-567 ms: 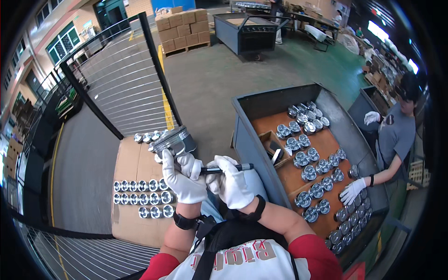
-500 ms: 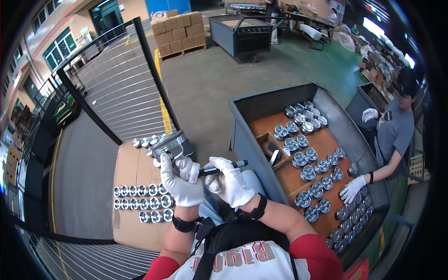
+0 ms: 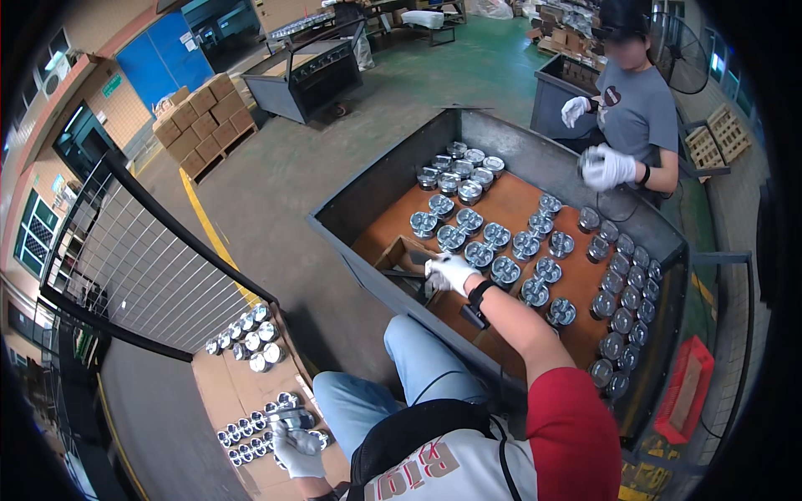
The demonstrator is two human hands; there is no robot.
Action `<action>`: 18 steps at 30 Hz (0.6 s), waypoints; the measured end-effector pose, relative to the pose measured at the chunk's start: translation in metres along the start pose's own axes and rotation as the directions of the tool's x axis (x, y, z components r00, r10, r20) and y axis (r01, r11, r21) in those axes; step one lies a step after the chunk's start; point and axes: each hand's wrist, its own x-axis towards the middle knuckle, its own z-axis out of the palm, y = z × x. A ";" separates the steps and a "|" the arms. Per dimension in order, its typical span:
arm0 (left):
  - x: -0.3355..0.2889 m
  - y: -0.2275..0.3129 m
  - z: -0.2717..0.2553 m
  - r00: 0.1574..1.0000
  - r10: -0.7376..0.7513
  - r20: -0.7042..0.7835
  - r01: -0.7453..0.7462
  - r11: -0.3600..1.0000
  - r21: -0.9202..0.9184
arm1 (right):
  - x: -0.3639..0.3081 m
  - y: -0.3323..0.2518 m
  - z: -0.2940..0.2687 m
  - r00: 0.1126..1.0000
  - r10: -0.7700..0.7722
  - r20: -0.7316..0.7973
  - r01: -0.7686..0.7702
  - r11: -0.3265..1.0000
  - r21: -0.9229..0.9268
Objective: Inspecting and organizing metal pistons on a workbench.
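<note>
My left hand (image 3: 296, 451), in a white glove, is low over the cardboard sheet (image 3: 221, 388), its fingers closed on a grey metal piston (image 3: 288, 417). Rows of shiny pistons (image 3: 242, 427) stand beside it on the sheet. Reaching into the grey bin, my gloved right hand (image 3: 451, 274) is at a small open cardboard box (image 3: 399, 250). A dark stick, seemingly the black marker pen (image 3: 404, 275), projects from its curled fingers. It blends with dark things in the box.
The grey metal bin (image 3: 376, 288) has several pistons (image 3: 496, 235) on its brown lining. A co-worker across it holds a piston in a gloved hand (image 3: 610, 169). A wire rail (image 3: 159, 267) stands left, a red crate (image 3: 685, 391) right, stacked cartons (image 3: 200, 121) behind.
My hands have parted: the right went with the pen to the box in the bin, the left lowered a piston toward the cardboard. My view turned right. The co-worker raised a hand off the bin.
</note>
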 end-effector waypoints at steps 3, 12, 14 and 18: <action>0.006 -0.003 -0.022 0.947 -0.151 0.285 0.135 0.988 0.075 | 0.009 0.023 -0.001 0.967 0.133 0.216 -0.180 0.959 0.218; -0.014 -0.020 0.147 0.633 -0.433 0.642 0.366 0.898 0.245 | -0.151 -0.085 0.051 0.793 -0.338 0.508 0.442 0.892 -0.097; 0.000 -0.041 0.172 0.627 -0.301 0.719 0.113 0.948 0.298 | -0.193 -0.091 0.070 0.779 -0.242 0.578 0.266 0.963 0.044; 0.000 -0.056 0.242 0.039 -0.666 0.745 0.521 0.650 0.553 | -0.219 -0.085 0.054 0.799 -0.357 0.484 0.093 0.868 0.487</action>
